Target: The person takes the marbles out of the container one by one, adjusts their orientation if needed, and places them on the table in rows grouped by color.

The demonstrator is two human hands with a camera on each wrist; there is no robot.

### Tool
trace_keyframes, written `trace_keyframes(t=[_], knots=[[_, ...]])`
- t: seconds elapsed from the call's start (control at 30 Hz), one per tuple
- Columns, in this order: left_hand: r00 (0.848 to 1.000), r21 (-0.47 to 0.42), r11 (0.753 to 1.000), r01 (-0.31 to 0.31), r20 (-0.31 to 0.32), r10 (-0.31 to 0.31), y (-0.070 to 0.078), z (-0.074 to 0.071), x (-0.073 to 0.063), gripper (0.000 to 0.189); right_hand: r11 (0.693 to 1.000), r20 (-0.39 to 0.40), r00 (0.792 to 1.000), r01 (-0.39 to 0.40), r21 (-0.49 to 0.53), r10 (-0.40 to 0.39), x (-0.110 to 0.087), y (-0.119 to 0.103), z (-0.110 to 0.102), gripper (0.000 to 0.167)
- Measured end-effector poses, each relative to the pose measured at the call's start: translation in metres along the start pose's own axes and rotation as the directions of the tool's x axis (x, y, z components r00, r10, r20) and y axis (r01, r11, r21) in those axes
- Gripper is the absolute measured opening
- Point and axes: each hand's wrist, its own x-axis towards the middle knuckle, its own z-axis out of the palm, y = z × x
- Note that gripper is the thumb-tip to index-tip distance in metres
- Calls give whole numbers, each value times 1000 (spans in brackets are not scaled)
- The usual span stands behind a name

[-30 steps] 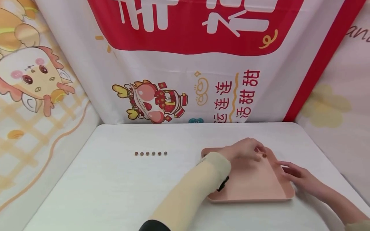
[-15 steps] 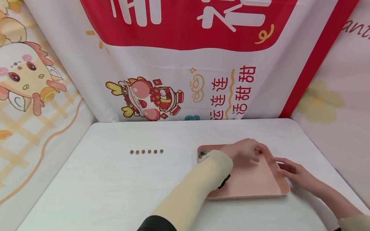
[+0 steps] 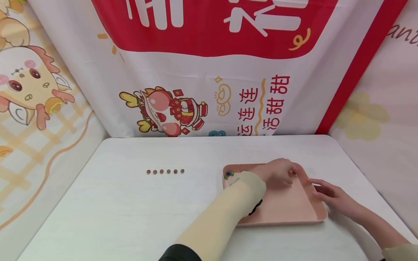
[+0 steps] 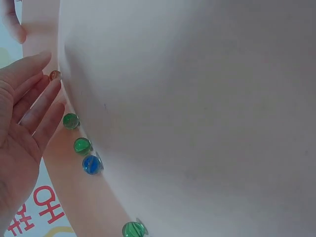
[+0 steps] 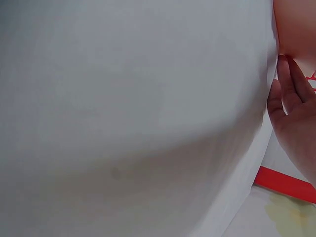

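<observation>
My left hand [image 3: 279, 170] reaches across the pink tray [image 3: 294, 214] to its far right corner. In the left wrist view, its extended fingers and thumb stand around an amber marble [image 4: 55, 75] by the tray wall, with a gap showing between thumb and marble. Beyond the fingers, green marbles [image 4: 70, 121] and a blue marble [image 4: 92, 164] lie along the same wall. My right hand [image 3: 337, 199] rests its nearly straight fingers against the tray's right side, fingertips at the rim. The head view hides the amber marble behind the left hand.
Several small brownish marbles [image 3: 168, 171] sit in a straight row on the white table [image 3: 124, 203], left of the tray. Green and blue marbles [image 3: 228, 174] cluster in its far left corner. A printed cloth [image 3: 196, 94] hangs behind the table.
The left hand's fingers have come over the amber marble, which showed beside them earlier and is now covered in the head view. The right hand stays at the tray. The head view has shifted slightly.
</observation>
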Motion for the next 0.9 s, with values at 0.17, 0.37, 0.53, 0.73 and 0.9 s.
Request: trace_keyframes(t=[0.17, 0.37, 0.53, 0.73, 0.9], knots=[[999, -141, 989, 37, 11, -36, 0, 6, 0, 38, 1000, 3, 1000, 4, 16, -4, -2, 1, 0, 49], [1000, -96, 995, 2, -17, -3, 0, 9, -1, 40, 1000, -3, 1000, 25, 9, -25, -1, 2, 0, 47], [999, -106, 994, 24, -23, -26, 1, 10, -5, 42, 1000, 7, 1000, 11, 10, -11, -1, 1, 0, 47], [995, -47, 995, 85, -46, -87, 1, 10, -3, 23, 1000, 1, 1000, 14, 7, -14, -1, 1, 0, 47], [996, 94, 995, 28, -87, -20, -1, 10, 0, 10, 1000, 3, 1000, 13, 8, -13, -1, -1, -1, 48]])
